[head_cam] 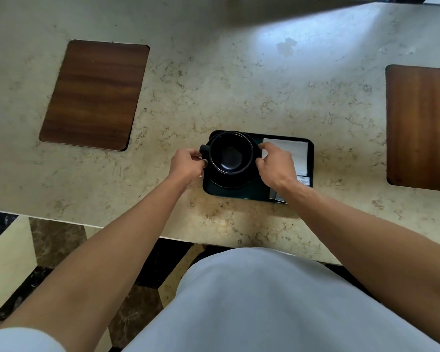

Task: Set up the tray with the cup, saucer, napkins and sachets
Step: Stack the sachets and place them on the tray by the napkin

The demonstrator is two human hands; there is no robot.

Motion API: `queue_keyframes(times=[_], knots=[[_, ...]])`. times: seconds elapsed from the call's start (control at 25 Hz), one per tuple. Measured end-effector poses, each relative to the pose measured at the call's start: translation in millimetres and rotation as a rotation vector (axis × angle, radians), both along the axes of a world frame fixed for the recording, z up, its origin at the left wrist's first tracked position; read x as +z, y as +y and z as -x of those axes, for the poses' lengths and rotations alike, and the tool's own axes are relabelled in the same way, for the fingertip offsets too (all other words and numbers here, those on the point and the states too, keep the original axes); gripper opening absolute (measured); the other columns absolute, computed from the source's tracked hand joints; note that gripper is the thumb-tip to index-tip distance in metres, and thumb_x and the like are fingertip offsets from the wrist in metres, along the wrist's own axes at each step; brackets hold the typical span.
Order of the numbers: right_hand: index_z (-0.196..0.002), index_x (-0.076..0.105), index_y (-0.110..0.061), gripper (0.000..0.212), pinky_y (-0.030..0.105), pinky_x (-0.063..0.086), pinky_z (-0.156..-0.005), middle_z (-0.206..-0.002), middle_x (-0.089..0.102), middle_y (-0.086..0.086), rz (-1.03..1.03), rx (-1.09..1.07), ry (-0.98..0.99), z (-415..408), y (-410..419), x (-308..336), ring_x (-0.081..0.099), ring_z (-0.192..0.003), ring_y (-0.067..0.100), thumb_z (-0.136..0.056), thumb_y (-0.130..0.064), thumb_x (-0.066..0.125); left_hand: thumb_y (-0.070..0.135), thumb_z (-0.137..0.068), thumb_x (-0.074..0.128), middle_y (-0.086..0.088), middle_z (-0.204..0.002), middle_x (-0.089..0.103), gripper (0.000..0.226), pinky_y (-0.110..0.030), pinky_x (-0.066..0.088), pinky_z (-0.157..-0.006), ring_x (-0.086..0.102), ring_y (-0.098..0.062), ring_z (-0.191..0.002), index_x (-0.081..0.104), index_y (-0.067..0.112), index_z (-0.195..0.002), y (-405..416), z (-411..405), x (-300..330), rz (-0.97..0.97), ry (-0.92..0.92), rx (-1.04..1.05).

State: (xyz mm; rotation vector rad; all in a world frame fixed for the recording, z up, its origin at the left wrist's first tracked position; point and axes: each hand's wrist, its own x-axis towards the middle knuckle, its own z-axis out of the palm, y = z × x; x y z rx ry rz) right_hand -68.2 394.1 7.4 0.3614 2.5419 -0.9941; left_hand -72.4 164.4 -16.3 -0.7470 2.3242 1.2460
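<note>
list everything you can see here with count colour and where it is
tray: 1, dark green-black, on the table near its front edge
saucer: 1, black, on the left part of the tray
cup: 1, black, empty, on the saucer, handle pointing left
napkins: a white stack, count unclear, on the right part of the tray
sachets: white and grey, count unclear, near right corner of the tray
wooden panels: 2, brown, one at the left of the table, one at the right edge
table: 1, beige marble
left hand: at the saucer's left rim, by the cup handle
right hand: at the saucer's right rim, over the napkins
</note>
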Motion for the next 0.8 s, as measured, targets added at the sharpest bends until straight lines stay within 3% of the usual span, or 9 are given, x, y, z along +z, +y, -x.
queue_keyframes(times=[0.24, 0.4, 0.52, 0.64, 0.8], knots=[[-0.142, 0.055, -0.015, 0.043, 0.038, 0.054, -0.099, -0.117, 0.071, 0.012, -0.036, 0.045, 0.042, 2.2, 1.3, 0.2, 0.067, -0.108, 0.028, -0.1, -0.016, 0.058, 0.006, -0.09, 0.075, -0.006, -0.091, 0.075, 0.033, -0.042, 0.064, -0.076, 0.075, -0.026, -0.079, 0.069, 0.006, -0.122, -1.8, -0.4, 1.5, -0.017, -0.01, -0.013], [-0.141, 0.056, -0.012, 0.04, 0.027, 0.042, -0.099, -0.135, 0.055, 0.012, -0.041, 0.041, 0.147, 5.1, -3.3, 2.7, 0.06, -0.115, 0.026, -0.102, -0.015, 0.048, 0.014, -0.088, 0.074, 0.0, -0.099, 0.067, 0.037, -0.033, 0.059, -0.078, 0.068, -0.014, -0.086, 0.064, 0.017, -0.124, -3.3, -1.1, 9.5, 0.063, 0.057, -0.094], [-0.137, 0.061, -0.013, 0.038, 0.024, 0.039, -0.102, -0.132, 0.06, 0.01, 0.094, 0.026, 0.157, 19.7, -8.3, 7.4, 0.058, -0.119, 0.024, -0.105, -0.017, 0.042, 0.02, -0.087, 0.068, 0.005, -0.095, 0.061, 0.02, -0.022, 0.049, -0.065, 0.062, -0.01, -0.083, 0.06, 0.025, -0.105, -2.4, -8.0, 21.0, 0.172, 0.176, -0.018], [-0.138, 0.063, -0.013, 0.04, 0.027, 0.039, -0.11, -0.138, 0.064, 0.003, 0.193, 0.084, 0.084, 33.4, -11.4, 13.0, 0.056, -0.129, 0.019, -0.105, -0.02, 0.04, 0.021, -0.088, 0.062, 0.007, -0.081, 0.071, 0.006, -0.023, 0.058, -0.059, 0.071, -0.007, -0.073, 0.064, 0.025, -0.091, 7.6, -22.0, 31.6, -0.01, 0.148, 0.177], [-0.138, 0.062, -0.013, 0.045, 0.031, 0.042, -0.113, -0.141, 0.063, 0.001, 0.316, 0.121, 0.015, 37.1, -15.7, 14.8, 0.054, -0.127, 0.013, -0.105, -0.021, 0.033, 0.008, -0.092, 0.062, -0.002, -0.099, 0.076, 0.015, -0.028, 0.064, -0.073, 0.076, -0.012, -0.089, 0.071, 0.015, -0.103, 27.7, -30.9, 33.9, -0.336, 0.068, 0.273]])
